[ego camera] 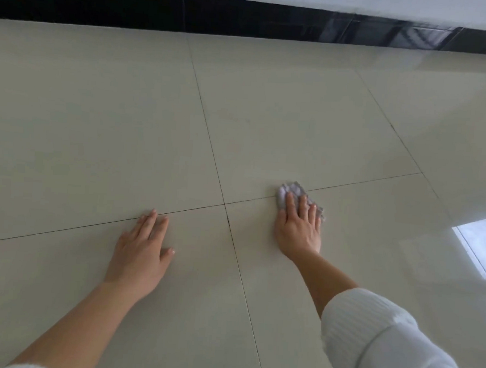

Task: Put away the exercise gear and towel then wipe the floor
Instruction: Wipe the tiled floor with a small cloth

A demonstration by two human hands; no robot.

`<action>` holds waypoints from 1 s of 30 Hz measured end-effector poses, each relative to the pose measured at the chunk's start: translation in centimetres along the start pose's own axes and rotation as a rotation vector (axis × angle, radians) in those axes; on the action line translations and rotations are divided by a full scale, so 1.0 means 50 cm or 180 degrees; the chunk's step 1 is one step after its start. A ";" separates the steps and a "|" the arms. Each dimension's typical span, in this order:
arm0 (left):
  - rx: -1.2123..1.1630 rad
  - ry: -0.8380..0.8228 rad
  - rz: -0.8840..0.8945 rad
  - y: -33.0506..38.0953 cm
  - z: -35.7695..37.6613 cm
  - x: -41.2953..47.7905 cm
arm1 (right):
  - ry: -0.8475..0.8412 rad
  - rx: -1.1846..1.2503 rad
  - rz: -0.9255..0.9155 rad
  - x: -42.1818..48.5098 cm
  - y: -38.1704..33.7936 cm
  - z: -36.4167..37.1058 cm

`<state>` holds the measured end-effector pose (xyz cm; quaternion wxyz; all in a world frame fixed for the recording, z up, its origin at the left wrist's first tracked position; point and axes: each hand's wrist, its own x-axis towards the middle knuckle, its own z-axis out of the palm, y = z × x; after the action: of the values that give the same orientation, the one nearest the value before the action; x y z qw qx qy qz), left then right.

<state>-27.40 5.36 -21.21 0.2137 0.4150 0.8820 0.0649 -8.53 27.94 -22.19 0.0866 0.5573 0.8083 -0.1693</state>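
A small grey cloth [292, 190] lies crumpled on the cream tiled floor [97, 123], on a grout line right of centre. My right hand [298, 230] presses flat on it, fingers spread over the cloth, most of which is hidden under the palm and fingers. My left hand [141, 251] rests flat on the bare tile to the left, fingers apart, holding nothing. No exercise gear or towel is in view.
A black skirting band [104, 7] runs along the far wall, with a pale wall above it. A bright window reflection [483, 244] shines on the tiles at the right. My white ribbed sleeve [375, 334] fills the lower right.
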 end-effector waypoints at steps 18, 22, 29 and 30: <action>-0.0169 0.1103 -0.1010 -0.210 0.026 -0.060 | -0.0527 -0.0933 -0.4670 -0.150 -0.221 0.148; -0.0250 0.1291 -0.1373 -0.243 0.028 -0.065 | -0.0069 -0.1116 -0.3895 -0.032 -0.218 0.091; -0.0149 0.1296 -0.1586 -0.305 0.016 -0.081 | -0.0104 -0.0052 -0.1261 0.042 -0.390 0.083; -0.0162 0.1320 -0.1594 -0.306 0.012 -0.082 | -0.0159 -0.0038 -0.1396 0.027 -0.425 0.097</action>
<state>-35.60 -7.70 -24.89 0.0491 0.1577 0.9795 0.1156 -29.01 20.49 -23.35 0.0711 0.3632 0.9087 -0.1930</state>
